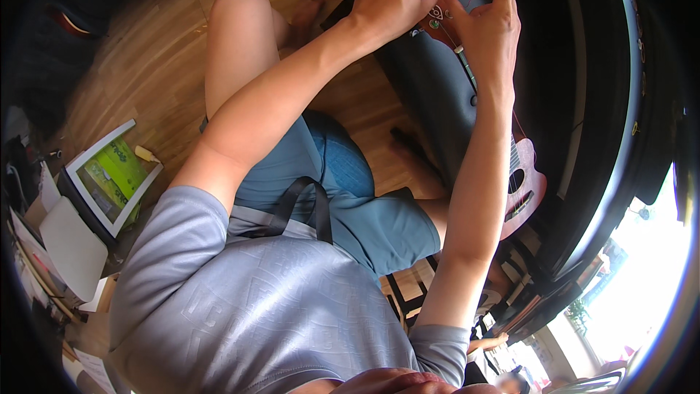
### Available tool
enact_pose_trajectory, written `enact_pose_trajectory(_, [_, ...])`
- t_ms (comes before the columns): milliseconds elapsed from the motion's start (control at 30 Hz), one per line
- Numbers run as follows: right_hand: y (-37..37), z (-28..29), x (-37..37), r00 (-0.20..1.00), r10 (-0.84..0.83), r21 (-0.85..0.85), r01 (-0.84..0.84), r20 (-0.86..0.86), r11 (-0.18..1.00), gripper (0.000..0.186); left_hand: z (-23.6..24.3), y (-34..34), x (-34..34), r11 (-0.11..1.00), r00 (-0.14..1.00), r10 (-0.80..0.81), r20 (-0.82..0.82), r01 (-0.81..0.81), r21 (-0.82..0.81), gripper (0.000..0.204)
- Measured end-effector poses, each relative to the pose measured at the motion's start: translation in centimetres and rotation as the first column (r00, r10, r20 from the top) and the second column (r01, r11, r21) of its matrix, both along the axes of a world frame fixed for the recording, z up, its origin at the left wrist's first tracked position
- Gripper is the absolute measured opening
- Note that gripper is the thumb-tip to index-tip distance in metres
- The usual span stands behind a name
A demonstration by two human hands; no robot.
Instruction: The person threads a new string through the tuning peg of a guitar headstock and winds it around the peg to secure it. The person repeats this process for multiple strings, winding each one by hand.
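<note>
A small ukulele [526, 182] with a pinkish-brown body lies along a black padded bench [430, 95], its headstock [435, 23] at the far end. My left hand [390, 0] is above the headstock, thumb and fingertips pinched together; what lies between them is too small to make out. My right hand [490, 33] is on the other side of the headstock, its thumb near the tuners and its fingers spread apart and raised. Part of the neck [467, 69] is hidden behind my right forearm. A thin loose string [526, 135] curves beside the body.
A large black piano-like piece of furniture [576, 102] stands to the right of the bench. At left, a white-framed green picture [113, 175] and papers [73, 248] are near the wooden floor [138, 66]. Bright windows [649, 248] and another person's arm [490, 343] show at lower right.
</note>
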State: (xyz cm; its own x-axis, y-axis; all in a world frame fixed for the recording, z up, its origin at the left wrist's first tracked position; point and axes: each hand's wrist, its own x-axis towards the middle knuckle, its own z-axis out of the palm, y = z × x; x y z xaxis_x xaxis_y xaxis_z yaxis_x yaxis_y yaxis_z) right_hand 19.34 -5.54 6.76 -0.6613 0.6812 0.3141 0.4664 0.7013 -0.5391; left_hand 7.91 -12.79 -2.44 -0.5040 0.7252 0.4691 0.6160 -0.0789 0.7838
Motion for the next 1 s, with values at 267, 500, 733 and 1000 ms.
enact_pose_trajectory(267, [3.4, -2.6, 1.7, 0.934, 0.195, 0.53, -0.333, 0.301, 0.78, 0.027, -0.7, 0.4, -0.1, 1.0, 0.998, 0.025, -0.063, -0.025, -0.004, 0.01])
enact_pose_trajectory(500, [3.0, -3.3, 1.6, 0.915, 0.23, 0.279, -0.328, 0.331, 0.903, 0.016, -1.1, 0.5, -0.1, 0.999, 0.999, 0.036, -0.036, -0.036, 0.0, 0.011])
enact_pose_trajectory(733, [2.9, -2.7, 0.7, 0.932, 0.226, 0.153, -0.276, 0.282, 0.949, 0.02, -0.9, 0.1, 0.0, 0.998, 0.999, 0.045, 0.01, -0.045, 0.054, 0.02])
enact_pose_trajectory(1000, [3.9, -3.2, 1.0, 0.93, 0.22, 0.119, -0.264, 0.294, 0.957, 0.022, 0.4, -0.8, -1.6, 0.984, 0.924, -0.086, 0.372, 0.136, -0.112, 0.025])
